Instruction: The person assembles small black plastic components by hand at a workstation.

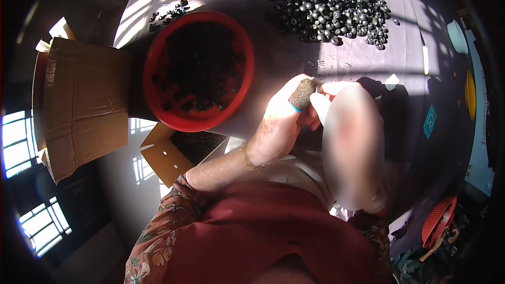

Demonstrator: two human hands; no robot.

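Note:
My left hand [279, 113] is raised over the near part of the table, with its fingers bent inward. A brown speckled wrap with a blue edge [302, 93] covers part of it near the fingertips. My right hand [331, 93] meets it from the right, its fingertips pinched together against the left ones. A small pale tip shows between the hands, but what they hold is too small to name. A blurred patch hides much of the right hand and wrist. Left of the hands stands a red round basin [251, 68] holding many dark, bead-like pieces [200, 63].
Grey-black round beads [336, 8] lie heaped across the far table [263, 26]. At left are a cardboard box [87, 94] and a lower open carton [163, 150]. A blue packet [430, 122], white stick [425, 59] and yellow dish [470, 95] lie right; a red strainer [437, 222] sits lower right.

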